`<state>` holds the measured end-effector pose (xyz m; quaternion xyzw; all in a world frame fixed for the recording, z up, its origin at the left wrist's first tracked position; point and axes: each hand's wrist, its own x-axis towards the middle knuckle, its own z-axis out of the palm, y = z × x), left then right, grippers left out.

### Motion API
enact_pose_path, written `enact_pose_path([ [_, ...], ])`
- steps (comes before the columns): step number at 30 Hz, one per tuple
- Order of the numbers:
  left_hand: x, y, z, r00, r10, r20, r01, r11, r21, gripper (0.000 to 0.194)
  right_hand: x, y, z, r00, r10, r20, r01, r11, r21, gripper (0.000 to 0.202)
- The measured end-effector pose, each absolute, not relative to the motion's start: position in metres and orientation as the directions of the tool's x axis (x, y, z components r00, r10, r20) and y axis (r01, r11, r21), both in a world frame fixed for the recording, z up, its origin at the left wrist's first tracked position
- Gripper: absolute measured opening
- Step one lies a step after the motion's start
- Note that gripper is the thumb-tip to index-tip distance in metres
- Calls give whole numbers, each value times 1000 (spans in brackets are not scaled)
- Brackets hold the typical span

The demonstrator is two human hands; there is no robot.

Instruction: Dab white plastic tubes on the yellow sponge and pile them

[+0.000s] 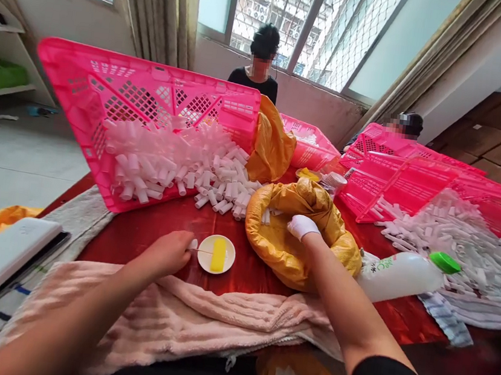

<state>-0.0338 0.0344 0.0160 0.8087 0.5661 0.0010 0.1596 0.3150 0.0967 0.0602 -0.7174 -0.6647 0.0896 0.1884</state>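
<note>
My left hand (175,252) is closed around a thin stick (204,250), with a white covering on a fingertip. The stick reaches over a small white dish (206,265), its far end at a yellow sponge-like block (219,255) lying there. Inside a yellow woven bag (257,237) with a rolled rim is my right hand (303,227), covered in white over the fingers. Those fingers look curled in, and whatever they hold is hidden. A few short white tubes (267,216) lie in the bag left of that hand.
A tilted pink crate (80,90) spills white tubes (218,183) onto the red table. Right of the bag, a white bottle with green cap (404,273) lies tilted near another tube pile (463,244). A pink towel (217,311) covers the near edge. Two people sit beyond the crates.
</note>
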Motion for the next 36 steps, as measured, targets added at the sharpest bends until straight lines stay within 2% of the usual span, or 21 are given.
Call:
enact_pose_path([
  [2, -33, 32, 8, 373, 917, -143, 914, -336, 229, 23, 297, 92, 61, 35, 998, 57, 917, -9, -399, 21],
  [3, -34, 32, 4, 377, 915, -140, 913, -342, 223, 23, 286, 86, 60, -10, 999, 39, 897, 26, -442, 20],
  [6, -33, 36, -4, 392, 902, -180, 904, -342, 255, 22, 247, 64, 42, -120, 992, 34, 717, 110, -689, 30],
  [8, -31, 38, -8, 393, 902, -179, 900, -337, 277, 21, 222, 52, 16, -137, 987, 81, 608, 148, -780, 31],
  [10, -29, 38, -12, 385, 911, -151, 900, -334, 279, 21, 206, 44, -12, -186, 967, 176, 633, 255, -731, 28],
  [12, -27, 37, -14, 374, 918, -128, 904, -331, 270, 20, 200, 40, -33, -295, 917, 269, 684, 399, -611, 28],
  [18, -26, 35, -13, 367, 921, -132, 910, -325, 258, 20, 215, 27, -37, -637, 703, 316, 607, 710, -358, 36],
  [23, -24, 33, -10, 353, 926, -133, 918, -316, 238, 23, 213, 18, -34, -539, 750, 384, 669, 658, -347, 32],
  [26, -23, 33, -9, 368, 923, -110, 911, -335, 242, 23, 211, 13, -34, -653, 644, 399, 587, 763, -270, 33],
  [28, -23, 33, -8, 373, 922, -105, 909, -340, 242, 23, 212, 11, -32, -690, 591, 418, 532, 806, -261, 32],
  [31, -23, 33, -7, 373, 920, -115, 912, -341, 228, 21, 213, 10, -27, -637, 659, 399, 606, 749, -269, 27],
  [33, -23, 33, -7, 371, 921, -115, 914, -341, 220, 22, 213, 10, -26, -626, 689, 365, 657, 719, -229, 23],
  [36, -22, 34, -9, 368, 923, -110, 916, -339, 217, 23, 213, 7, -26, -703, 619, 351, 617, 776, -134, 24],
])
